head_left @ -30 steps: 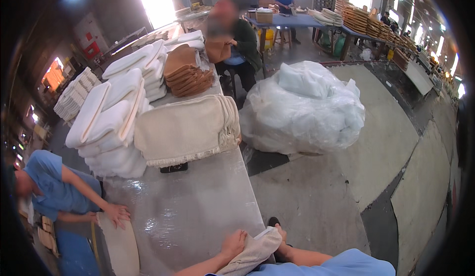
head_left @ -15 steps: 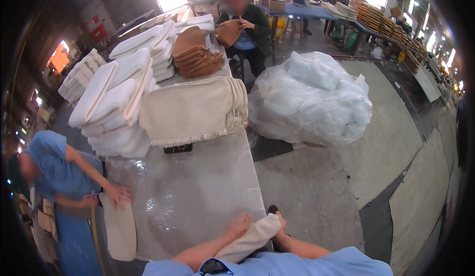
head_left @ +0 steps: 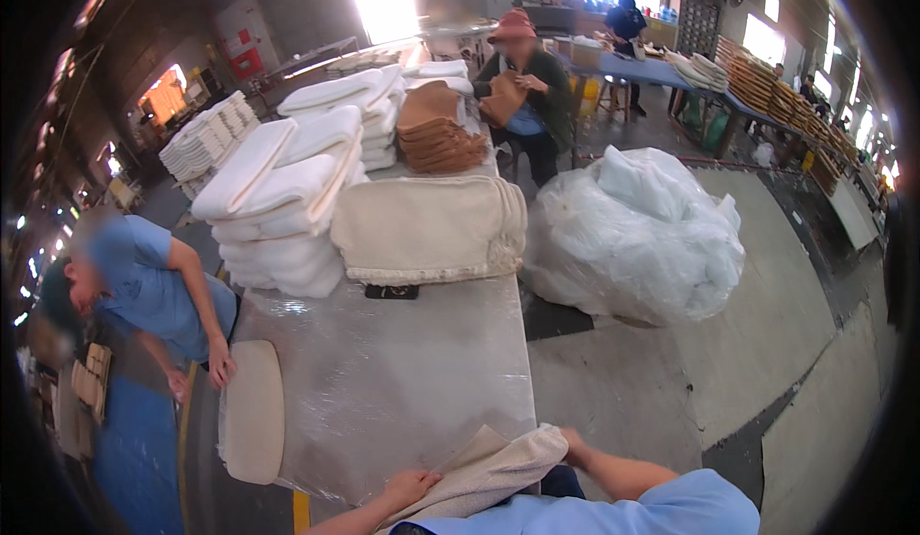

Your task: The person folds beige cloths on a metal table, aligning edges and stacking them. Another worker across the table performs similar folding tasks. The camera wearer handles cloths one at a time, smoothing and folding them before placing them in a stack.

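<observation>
A beige fabric cover [head_left: 489, 473] lies bunched and slanting in front of my body, at the near edge of the table. My left hand [head_left: 412, 489] is closed on its left side, low by the table's near corner. With my right hand [head_left: 575, 447] I grip the cover's raised right end; some of those fingers are hidden behind the cloth. A stack of folded beige covers [head_left: 431, 233] with frayed edges sits farther up the table, and a flat black object [head_left: 391, 291] rests just before it.
The plastic-wrapped table [head_left: 402, 362] carries white foam pads [head_left: 278, 180] and brown covers [head_left: 439, 127]. At left, a co-worker [head_left: 158, 286] touches a beige cushion [head_left: 254, 410]. Another person [head_left: 525, 84] handles a brown cover. A large plastic-wrapped bundle [head_left: 637, 238] stands right of the table.
My hands have moved farther apart, and the cover between them is spread wider. The co-worker at left has drawn back a hand from atop the cushion. The whole view has shifted leftward.
</observation>
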